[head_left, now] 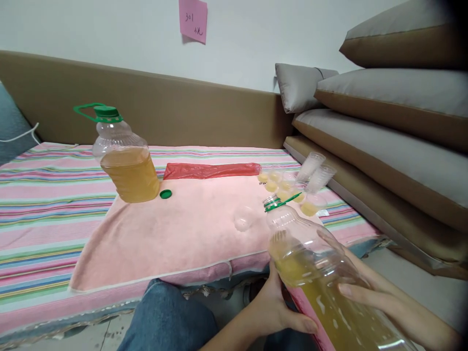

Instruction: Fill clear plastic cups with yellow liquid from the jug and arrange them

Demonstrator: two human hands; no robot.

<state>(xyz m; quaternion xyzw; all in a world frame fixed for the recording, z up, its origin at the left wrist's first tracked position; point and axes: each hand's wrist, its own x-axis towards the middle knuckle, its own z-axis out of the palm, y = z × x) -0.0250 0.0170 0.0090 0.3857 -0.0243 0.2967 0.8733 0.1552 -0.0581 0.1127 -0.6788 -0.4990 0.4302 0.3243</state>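
Observation:
A large clear plastic bottle (310,287) of yellowish liquid leans to the left, its uncapped mouth up and a green ring at the neck. My left hand (272,309) grips its near side. Round the other side, my right hand (369,292) holds the body, its fingers partly seen through the plastic. The liquid stands below the mouth, and none is flowing out. Left of the mouth, a clear plastic cup (242,220) sits on the pink towel (175,234) with no yellow liquid visible in it. Beyond the bottle neck are several cups of yellow liquid (271,186).
A second bottle (133,175) with a green cap and handle stands at left, near a loose green cap (165,194). A red plastic bag (212,170) lies along the back. Stacked clear cups (310,166) lean at right, beside piled cushions (391,126).

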